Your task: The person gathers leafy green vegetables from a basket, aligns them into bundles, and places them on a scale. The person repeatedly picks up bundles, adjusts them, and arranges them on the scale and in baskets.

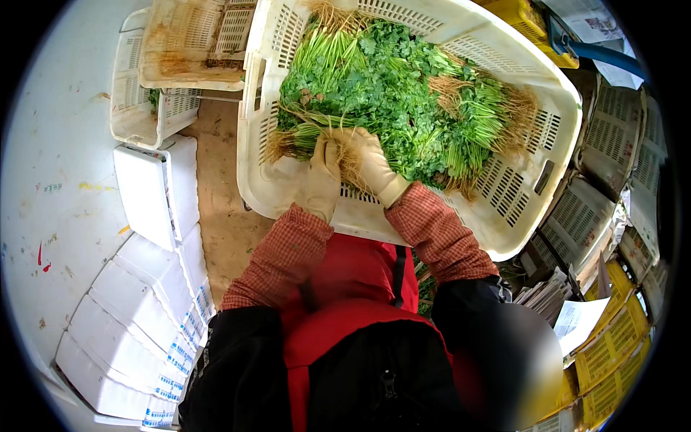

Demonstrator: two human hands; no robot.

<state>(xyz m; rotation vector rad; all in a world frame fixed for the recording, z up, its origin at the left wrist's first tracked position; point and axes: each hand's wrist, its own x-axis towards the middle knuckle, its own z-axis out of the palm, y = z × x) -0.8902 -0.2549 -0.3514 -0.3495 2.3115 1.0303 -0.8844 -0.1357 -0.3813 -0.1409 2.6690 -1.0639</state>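
Note:
A large white plastic crate (453,216) in front of me holds leafy green herb bunches (378,86) that look like coriander, with pale stems and brown roots. Both of my hands wear cream gloves and meet low over the crate's near left part. My right hand (370,162) is closed round a small bunch, whose stringy roots (350,159) hang down between the hands. Pressed against that same bunch, the fingers of my left hand (319,181) grip beside the roots. The hands partly hide the stems and each other's fingertips. Another bunch (302,137) lies just left of them.
White foam boxes (146,291) are stacked at the left along a pale wall (59,183). Stained plastic crates (189,48) stand at the upper left. Newspaper-lined crates (577,221) and yellow crates (610,345) fill the right side. Brown floor (216,162) shows left of the crate.

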